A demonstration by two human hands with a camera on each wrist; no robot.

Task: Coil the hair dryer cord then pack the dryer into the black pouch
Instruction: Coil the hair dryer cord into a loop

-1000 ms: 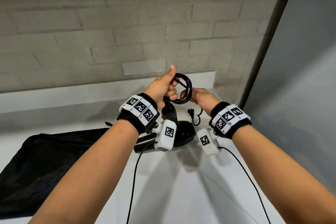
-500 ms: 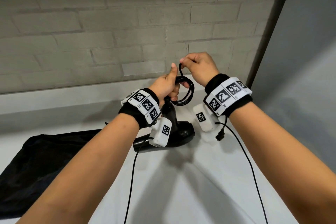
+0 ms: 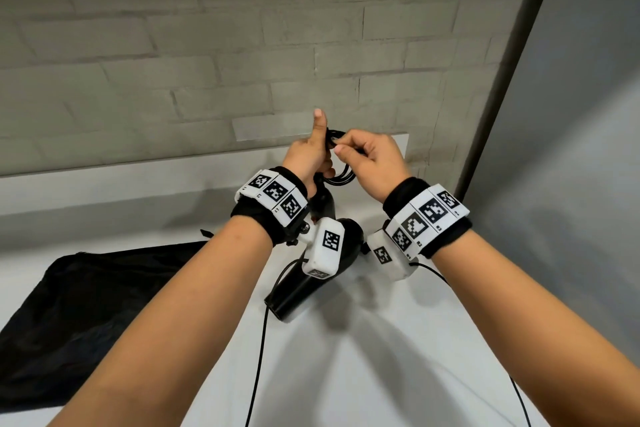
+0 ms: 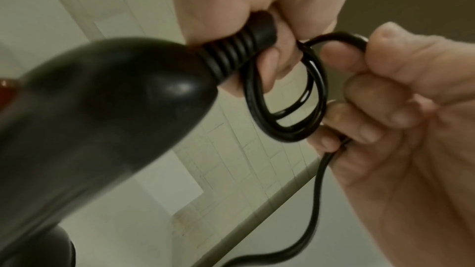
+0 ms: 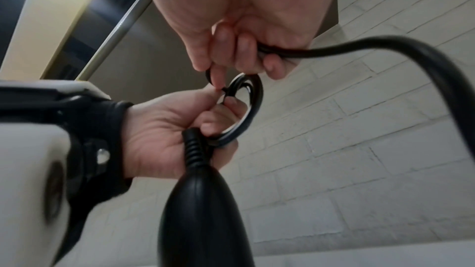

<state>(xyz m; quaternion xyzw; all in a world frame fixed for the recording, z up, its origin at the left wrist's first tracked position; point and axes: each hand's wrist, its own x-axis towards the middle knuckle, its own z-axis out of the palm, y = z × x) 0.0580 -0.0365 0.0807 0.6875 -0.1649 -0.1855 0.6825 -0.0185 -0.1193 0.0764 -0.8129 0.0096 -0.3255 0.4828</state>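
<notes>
Cord coiling, dryer held aloft

Left hand (image 3: 308, 156) grips coil (image 4: 285, 96) at handle end; right hand (image 3: 372, 163), at 3 o'clock, pinches the tail. Slack grip could spring loops loose.

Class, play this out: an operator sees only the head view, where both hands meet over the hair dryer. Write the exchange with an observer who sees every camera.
Operator: Is the left hand gripping just the cord?
Observer: No. The right wrist view shows it also holding the ribbed collar at the end of the hair dryer handle.
Operator: How many loops are there?
Observer: The left wrist view shows at least two, lying together.
Operator: Is any cord still loose?
Observer: Yes. A free length leaves the right hand past its fingers and hangs down.
</notes>
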